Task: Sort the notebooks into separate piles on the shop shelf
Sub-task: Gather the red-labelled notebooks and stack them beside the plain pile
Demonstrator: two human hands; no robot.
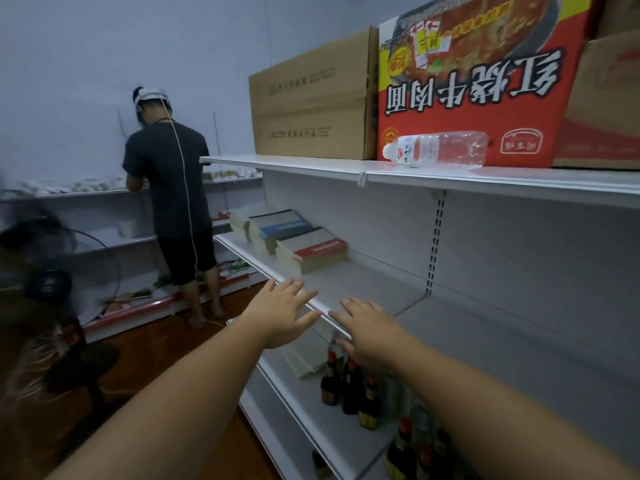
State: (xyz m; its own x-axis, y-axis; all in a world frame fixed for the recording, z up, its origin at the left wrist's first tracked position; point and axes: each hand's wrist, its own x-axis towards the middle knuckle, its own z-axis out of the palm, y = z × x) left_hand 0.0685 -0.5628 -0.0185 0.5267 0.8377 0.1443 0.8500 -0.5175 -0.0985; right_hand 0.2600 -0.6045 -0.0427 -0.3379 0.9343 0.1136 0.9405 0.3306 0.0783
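Because both hands hold nothing, the left hand (282, 311) and right hand (367, 329) hover with fingers spread wide above the shelf (363, 289) edge, while the notebooks (289, 237) sit already piled well beyond the fingertips, presumably sorted by cover.

top shelf: 2 cartons (311, 98), bottle (440, 148) | below: sauce bottles (349, 386)

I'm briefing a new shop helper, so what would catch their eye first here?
Probably the bright red noodle carton on the top shelf, with a clear plastic bottle lying in front of it. Below, three notebook piles sit on the middle shelf, and the left hand and right hand reach open toward its front edge.
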